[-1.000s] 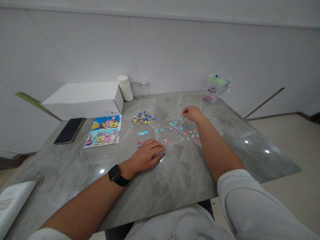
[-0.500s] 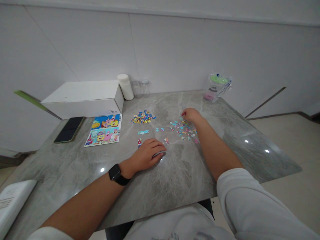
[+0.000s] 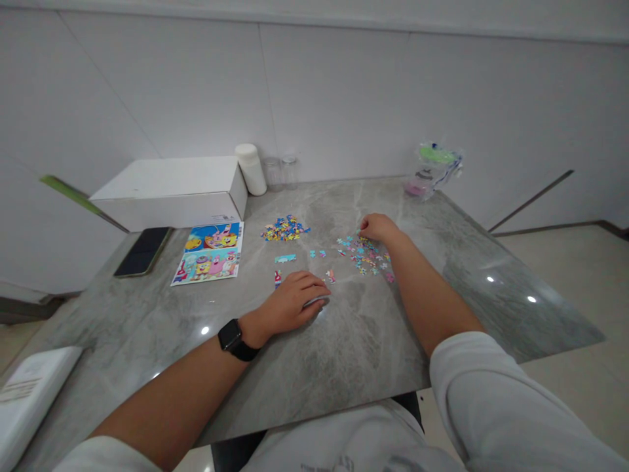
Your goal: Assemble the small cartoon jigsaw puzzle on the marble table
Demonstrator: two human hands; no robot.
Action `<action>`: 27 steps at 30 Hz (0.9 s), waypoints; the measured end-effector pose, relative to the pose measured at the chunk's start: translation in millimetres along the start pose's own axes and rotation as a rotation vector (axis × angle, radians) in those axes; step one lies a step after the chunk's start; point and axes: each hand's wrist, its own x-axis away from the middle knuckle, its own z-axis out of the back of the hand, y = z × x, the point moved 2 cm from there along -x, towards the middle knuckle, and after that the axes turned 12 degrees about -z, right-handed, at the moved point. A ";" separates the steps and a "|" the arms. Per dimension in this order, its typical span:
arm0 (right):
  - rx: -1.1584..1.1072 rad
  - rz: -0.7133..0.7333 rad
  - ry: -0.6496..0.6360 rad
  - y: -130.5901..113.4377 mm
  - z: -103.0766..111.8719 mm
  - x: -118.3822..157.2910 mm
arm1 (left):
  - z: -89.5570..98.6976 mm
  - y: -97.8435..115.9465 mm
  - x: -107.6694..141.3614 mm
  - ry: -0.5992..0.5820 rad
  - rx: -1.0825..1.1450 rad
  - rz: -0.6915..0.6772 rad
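My left hand (image 3: pixel 299 303) lies on the tabletop with fingers stretched out. Just beyond it are a joined red-and-white puzzle bit (image 3: pixel 278 278), partly hidden, and a small pinkish cluster (image 3: pixel 331 276). My right hand (image 3: pixel 379 227) is at the far edge of a loose pile of pastel puzzle pieces (image 3: pixel 364 255), thumb and fingers pinched together; whatever lies between the tips is too small to make out. A joined light-blue strip (image 3: pixel 285 258) and two small teal pieces (image 3: pixel 317 254) lie between the hands. Farther back is a blue-and-yellow pile of puzzle pieces (image 3: pixel 285 228).
A cartoon picture sheet (image 3: pixel 209 254) and a phone (image 3: pixel 143 252) lie on the left. Behind them stand a white box (image 3: pixel 171 190), a white bottle (image 3: pixel 251 170) and two clear glasses (image 3: pixel 282 174). A plastic bag (image 3: pixel 432 170) sits at the back right of the grey table (image 3: pixel 354 367).
My right hand has lowered slightly toward the pastel pile, its fingertips now at the pieces. My left hand stays in place. The whole view has shifted a little.
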 end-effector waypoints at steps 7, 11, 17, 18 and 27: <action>-0.226 0.074 0.007 -12.0 8.1 4.5 | -1.3 -1.3 1.4 -0.009 -0.001 0.008; -0.495 0.159 -0.033 -25.5 15.1 14.4 | -1.9 -1.0 1.4 -0.004 0.001 0.005; -0.842 0.233 -0.226 -50.8 28.0 39.5 | -2.2 -0.4 1.2 -0.001 0.009 0.001; -0.877 0.236 -0.251 -54.1 30.6 44.1 | -2.3 -0.3 1.3 0.000 0.009 -0.001; -1.063 0.186 -0.439 -68.1 46.4 75.1 | -1.6 0.0 1.1 0.011 0.000 -0.017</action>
